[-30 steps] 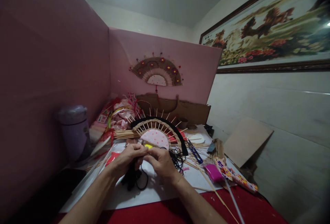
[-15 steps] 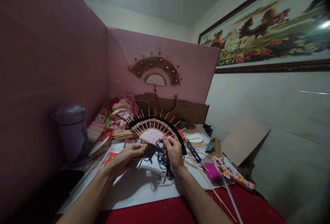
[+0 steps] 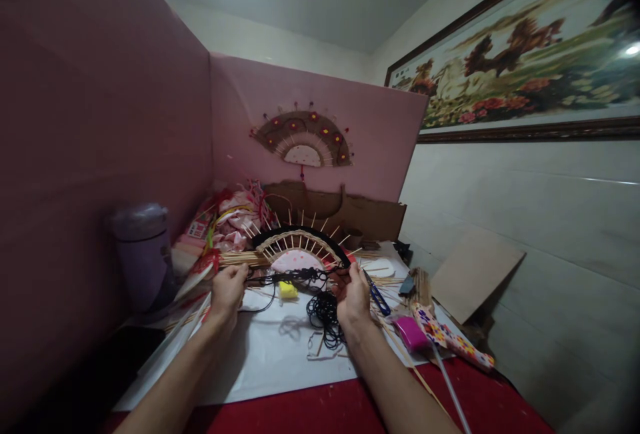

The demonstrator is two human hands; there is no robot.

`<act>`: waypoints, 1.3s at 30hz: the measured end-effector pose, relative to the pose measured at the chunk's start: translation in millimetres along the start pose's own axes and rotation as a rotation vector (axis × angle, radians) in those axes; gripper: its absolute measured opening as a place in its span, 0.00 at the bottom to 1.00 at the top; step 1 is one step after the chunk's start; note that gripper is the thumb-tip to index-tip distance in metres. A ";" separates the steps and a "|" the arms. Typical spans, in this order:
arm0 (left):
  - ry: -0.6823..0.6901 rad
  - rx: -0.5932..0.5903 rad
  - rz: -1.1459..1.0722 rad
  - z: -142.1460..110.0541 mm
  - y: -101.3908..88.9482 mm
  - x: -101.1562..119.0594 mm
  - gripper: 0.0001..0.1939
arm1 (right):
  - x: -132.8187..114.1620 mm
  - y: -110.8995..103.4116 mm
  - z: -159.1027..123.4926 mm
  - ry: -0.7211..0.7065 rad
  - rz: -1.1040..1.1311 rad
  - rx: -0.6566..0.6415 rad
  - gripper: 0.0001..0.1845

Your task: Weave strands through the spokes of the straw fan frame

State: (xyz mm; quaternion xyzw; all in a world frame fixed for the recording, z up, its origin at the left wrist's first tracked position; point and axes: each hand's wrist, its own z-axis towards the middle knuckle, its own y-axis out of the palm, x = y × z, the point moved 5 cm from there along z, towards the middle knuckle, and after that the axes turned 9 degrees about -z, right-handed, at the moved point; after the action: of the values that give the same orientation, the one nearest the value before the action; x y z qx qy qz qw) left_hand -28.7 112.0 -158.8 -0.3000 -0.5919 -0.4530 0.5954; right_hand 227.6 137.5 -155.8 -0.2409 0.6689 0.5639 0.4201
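A tangle of black cord (image 3: 324, 317) hangs below my right hand (image 3: 354, 294), and strands of it stretch across to my left hand (image 3: 230, 291). Both hands are closed on the cord, with the fingers pinched. Behind the strands lies a fan (image 3: 296, 241) made of wooden sticks, with a black outer band, a woven strip and a pink dotted base. Its right end is close to my right fingers. A small yellow packet (image 3: 288, 290) sits beneath the stretched cord.
White paper (image 3: 270, 367) covers part of the red table (image 3: 320, 414). Blue thread snips (image 3: 377, 295), a magenta packet (image 3: 411, 333) and a flowered glue gun (image 3: 450, 337) lie at right. A purple cup (image 3: 145, 257) stands left. A finished fan (image 3: 303, 139) is on the pink board behind.
My hands have moved apart, the left one going left and the right one slightly right. The bunched cord between them is now pulled into a stretched line, uncovering the yellow packet.
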 end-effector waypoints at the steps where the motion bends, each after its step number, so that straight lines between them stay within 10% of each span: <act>1: 0.070 0.110 0.049 1.8 -7.5 2.5 0.15 | -0.3 -2.3 0.5 0.009 0.006 0.033 0.10; 3: 0.183 0.269 0.132 1.5 -17.6 9.3 0.13 | -1.6 -4.3 0.5 0.020 0.016 0.064 0.10; 7: 0.424 0.219 0.308 -10.1 -7.2 31.2 0.07 | -4.5 6.4 -5.5 0.009 0.043 -0.073 0.11; 11: 0.644 -0.117 0.357 -33.5 29.5 40.4 0.12 | -3.0 26.0 -22.1 0.041 0.039 -0.300 0.14; 15: 0.552 -0.537 0.256 -50.0 65.3 16.6 0.29 | -0.6 38.6 -35.7 0.106 0.079 -0.459 0.15; 18: 0.414 -0.612 0.292 -48.0 71.5 0.1 0.20 | -3.8 34.9 -30.5 0.101 0.153 -0.433 0.13; 33: 0.370 0.442 0.374 -11.1 -20.8 35.5 0.20 | -20.6 -23.5 15.8 0.054 0.253 0.158 0.12; 39: 0.580 0.381 0.297 -12.2 -13.6 39.2 0.18 | -25.4 11.8 -4.9 -0.096 -0.047 -0.207 0.13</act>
State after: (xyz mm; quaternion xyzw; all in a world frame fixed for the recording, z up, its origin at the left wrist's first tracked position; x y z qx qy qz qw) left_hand -39.9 88.3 -124.5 -0.1258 -0.4223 -0.3098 0.8426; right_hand 230.2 131.9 -128.1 -0.2713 0.5805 0.6309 0.4374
